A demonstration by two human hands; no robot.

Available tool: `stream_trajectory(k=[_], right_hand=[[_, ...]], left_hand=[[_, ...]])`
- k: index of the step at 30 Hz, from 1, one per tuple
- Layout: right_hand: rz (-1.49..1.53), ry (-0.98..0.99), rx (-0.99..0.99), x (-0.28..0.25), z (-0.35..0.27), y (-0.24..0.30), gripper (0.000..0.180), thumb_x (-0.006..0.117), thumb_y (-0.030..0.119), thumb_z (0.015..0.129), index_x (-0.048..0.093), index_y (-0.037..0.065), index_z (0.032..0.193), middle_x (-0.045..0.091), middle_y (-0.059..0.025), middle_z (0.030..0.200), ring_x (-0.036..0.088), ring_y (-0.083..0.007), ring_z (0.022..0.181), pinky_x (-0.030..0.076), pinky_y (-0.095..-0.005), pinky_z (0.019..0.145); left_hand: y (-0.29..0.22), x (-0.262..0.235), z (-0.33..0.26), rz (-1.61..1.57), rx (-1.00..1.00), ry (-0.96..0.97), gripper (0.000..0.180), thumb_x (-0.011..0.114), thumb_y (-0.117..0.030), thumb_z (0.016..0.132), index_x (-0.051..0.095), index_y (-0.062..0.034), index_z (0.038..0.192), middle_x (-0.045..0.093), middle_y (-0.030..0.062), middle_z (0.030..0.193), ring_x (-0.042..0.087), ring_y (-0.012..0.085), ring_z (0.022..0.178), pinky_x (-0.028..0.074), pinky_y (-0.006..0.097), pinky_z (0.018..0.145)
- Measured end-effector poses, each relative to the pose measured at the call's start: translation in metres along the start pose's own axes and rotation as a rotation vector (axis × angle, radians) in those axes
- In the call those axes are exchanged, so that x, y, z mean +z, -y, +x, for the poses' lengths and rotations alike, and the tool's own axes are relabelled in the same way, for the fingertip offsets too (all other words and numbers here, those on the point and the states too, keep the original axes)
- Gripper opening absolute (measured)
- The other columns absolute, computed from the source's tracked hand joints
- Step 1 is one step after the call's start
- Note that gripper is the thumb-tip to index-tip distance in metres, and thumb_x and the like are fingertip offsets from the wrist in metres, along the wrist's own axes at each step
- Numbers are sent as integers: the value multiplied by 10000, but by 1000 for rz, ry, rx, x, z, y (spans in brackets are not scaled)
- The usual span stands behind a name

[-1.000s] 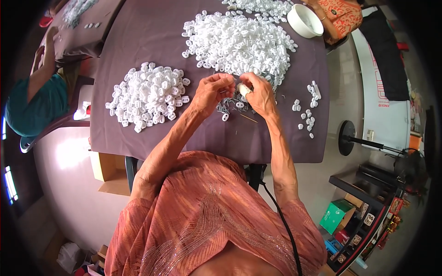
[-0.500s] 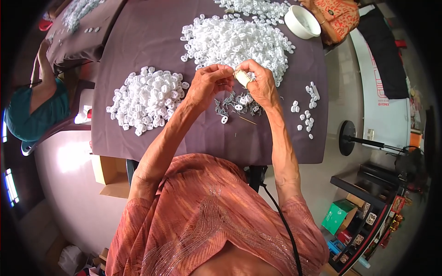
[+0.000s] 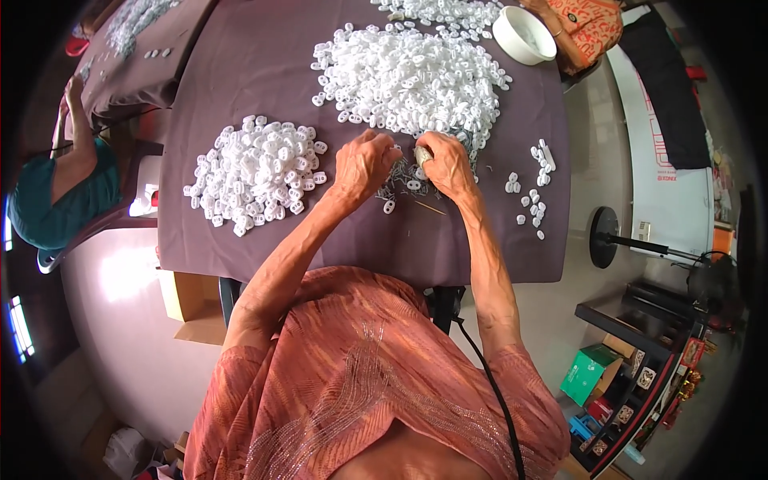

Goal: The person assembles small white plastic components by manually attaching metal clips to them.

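White oval plastic pieces with two holes lie in a large heap (image 3: 408,76) at the far middle and a smaller heap (image 3: 260,172) to the left. Between my hands is a scatter of small grey pins or screws (image 3: 392,190). My left hand (image 3: 362,166) is curled over the left side of that scatter, its fingertips hidden from view. A short, pale, wrapped-looking object (image 3: 422,154) is gripped in my right hand (image 3: 450,166), just right of the pins. Near me rest one white piece (image 3: 390,206) and a thin brown stick (image 3: 430,208).
A brown cloth covers the table (image 3: 360,248). Loose white pieces (image 3: 534,206) lie at the right. A white bowl (image 3: 524,36) stands at the far right beside a person in orange patterned clothes (image 3: 588,32). Another person in teal (image 3: 68,192) sits left, at a second table (image 3: 152,68).
Both hands have come down from above the table to the grey pins and moved apart. The pale object has turned in my right hand and is more covered.
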State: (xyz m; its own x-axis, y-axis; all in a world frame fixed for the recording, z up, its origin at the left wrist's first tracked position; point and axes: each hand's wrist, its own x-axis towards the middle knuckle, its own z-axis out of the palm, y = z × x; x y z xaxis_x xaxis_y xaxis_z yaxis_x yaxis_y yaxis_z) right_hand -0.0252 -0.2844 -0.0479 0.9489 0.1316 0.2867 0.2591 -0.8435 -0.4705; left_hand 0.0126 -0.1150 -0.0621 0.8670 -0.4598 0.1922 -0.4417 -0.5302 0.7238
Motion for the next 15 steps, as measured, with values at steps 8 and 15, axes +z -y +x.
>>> stream_trajectory(k=[8, 15], right_hand=[[400, -16, 253, -15, -3, 6, 129, 545, -5, 702, 551, 21, 828, 598, -111, 711, 583, -228, 630, 447, -317, 582], [307, -13, 133, -59, 12, 27, 130, 572, -3, 714, 566, 37, 837, 607, -64, 730, 572, -158, 643, 440, -280, 580]], left_hand=[[1, 17, 12, 210, 143, -53, 116, 615, -133, 713, 621, -70, 810, 544, 75, 768, 554, 241, 762, 451, 361, 640], [-46, -33, 18, -574, -143, 81, 123, 599, -83, 747, 612, -5, 842, 623, 76, 674, 586, 132, 620, 446, 237, 574]])
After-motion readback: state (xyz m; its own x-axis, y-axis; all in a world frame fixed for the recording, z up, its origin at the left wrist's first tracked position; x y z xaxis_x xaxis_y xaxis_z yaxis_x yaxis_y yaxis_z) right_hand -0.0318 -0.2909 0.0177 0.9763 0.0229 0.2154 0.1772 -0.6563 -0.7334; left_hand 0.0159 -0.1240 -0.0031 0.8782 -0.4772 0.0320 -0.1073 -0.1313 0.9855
